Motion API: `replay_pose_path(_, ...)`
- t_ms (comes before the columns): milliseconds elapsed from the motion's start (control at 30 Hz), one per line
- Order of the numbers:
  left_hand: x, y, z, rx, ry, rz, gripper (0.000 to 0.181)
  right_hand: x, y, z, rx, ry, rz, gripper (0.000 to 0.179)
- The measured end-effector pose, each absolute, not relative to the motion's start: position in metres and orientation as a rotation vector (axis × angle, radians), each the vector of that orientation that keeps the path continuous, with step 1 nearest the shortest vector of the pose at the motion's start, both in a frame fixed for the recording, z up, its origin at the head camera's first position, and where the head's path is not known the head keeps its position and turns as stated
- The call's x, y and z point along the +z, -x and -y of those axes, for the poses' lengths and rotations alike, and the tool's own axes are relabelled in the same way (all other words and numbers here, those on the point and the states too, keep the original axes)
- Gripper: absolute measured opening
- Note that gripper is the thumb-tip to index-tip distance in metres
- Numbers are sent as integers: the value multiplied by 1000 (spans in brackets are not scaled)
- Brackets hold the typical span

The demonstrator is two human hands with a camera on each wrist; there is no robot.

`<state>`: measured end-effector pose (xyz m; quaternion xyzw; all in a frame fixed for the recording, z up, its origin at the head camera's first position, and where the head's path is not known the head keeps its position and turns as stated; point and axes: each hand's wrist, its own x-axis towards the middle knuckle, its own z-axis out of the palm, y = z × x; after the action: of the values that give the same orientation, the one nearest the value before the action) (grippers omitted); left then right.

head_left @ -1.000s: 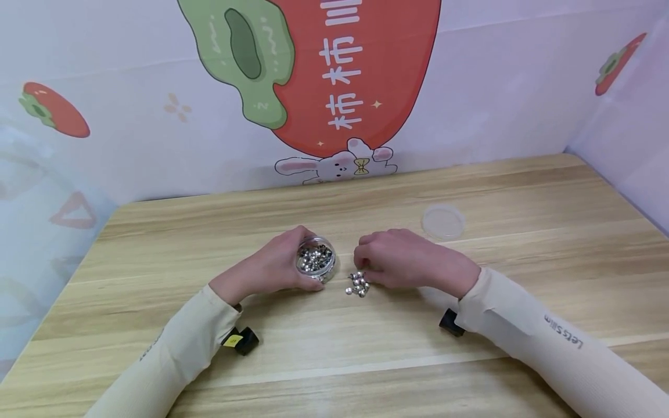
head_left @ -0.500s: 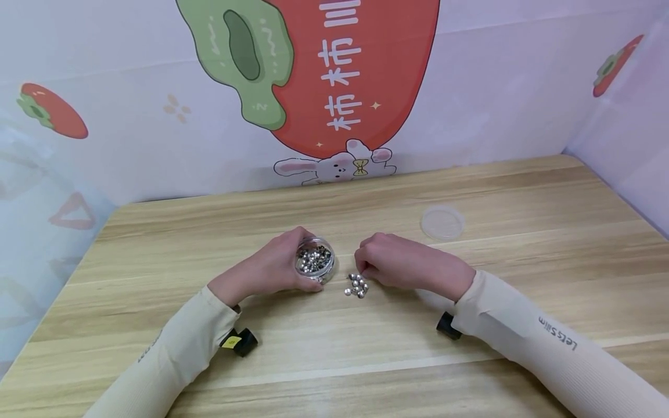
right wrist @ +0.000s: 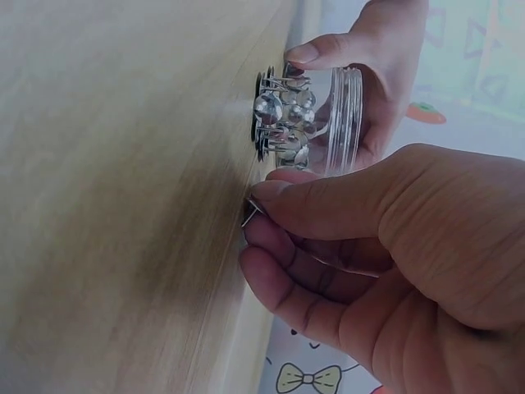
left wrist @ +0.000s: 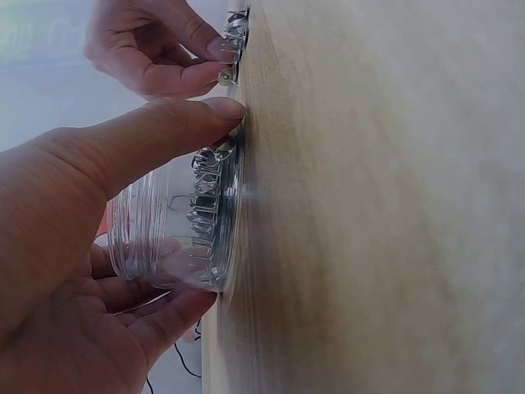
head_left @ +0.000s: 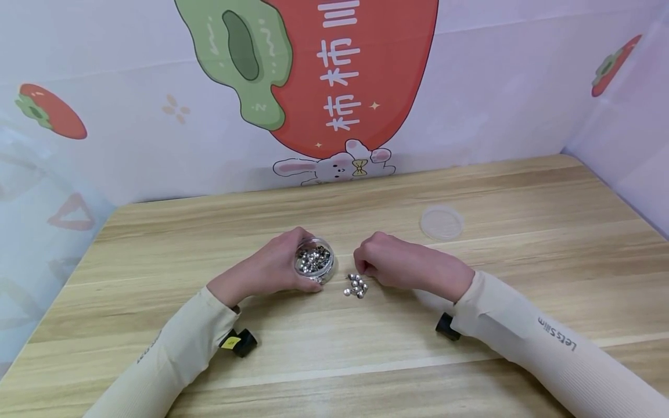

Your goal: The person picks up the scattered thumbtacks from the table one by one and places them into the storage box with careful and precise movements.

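Observation:
My left hand point(head_left: 277, 264) grips a clear round jar point(left wrist: 139, 226) standing on the table, thumb on the near side and fingers round the far side. Silver thumbtacks point(head_left: 315, 258) cover the bottom of the jar. To its right lies a small pile of loose thumbtacks point(head_left: 356, 286) on the wood. My right hand point(head_left: 393, 261) is at the pile's far right side, low over the table. In the right wrist view, its thumb and forefinger pinch a single thumbtack point(right wrist: 253, 213), the pin showing between the fingertips. The other fingers are curled beneath.
A clear round lid point(head_left: 442, 223) lies flat on the table beyond my right hand. The wood-grain table point(head_left: 313, 360) runs back to a printed backdrop point(head_left: 470, 104) with persimmons and a rabbit. Dark wrist cameras point(head_left: 243, 342) hang under both forearms.
The fingers of my right hand have drawn in closer together beside the pile, and the hand has shifted slightly. My left hand keeps holding the jar in place.

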<state>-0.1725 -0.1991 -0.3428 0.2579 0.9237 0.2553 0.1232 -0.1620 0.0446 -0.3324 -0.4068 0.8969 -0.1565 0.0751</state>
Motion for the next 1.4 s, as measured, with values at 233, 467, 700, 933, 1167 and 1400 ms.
replay_pose_path(233,-343,172,201,748,-755,-2694,76,-326,163,-44,-486,1212,-2691,16)
replay_pose_path(467,-343,173,202,742,-760,-2694,76,-293,169,-34,-515,1128,-2742,13)
replay_pose_path(700,-344,174,202,785,-815,-2681,76,-282,176,7,-547,1278,-2749,9)
replay_pose_path(933,-344,175,198,820,-875,-2656,80,-285,176,16,-611,1301,-2756,13)
replay_pose_path(1167,-343,176,200,766,-842,-2672,74,-284,177,5,-607,1328,-2693,93)
replay_pose_path(1400,-342,176,202,763,-891,-2695,80,-285,177,5,-548,1305,-2667,113)
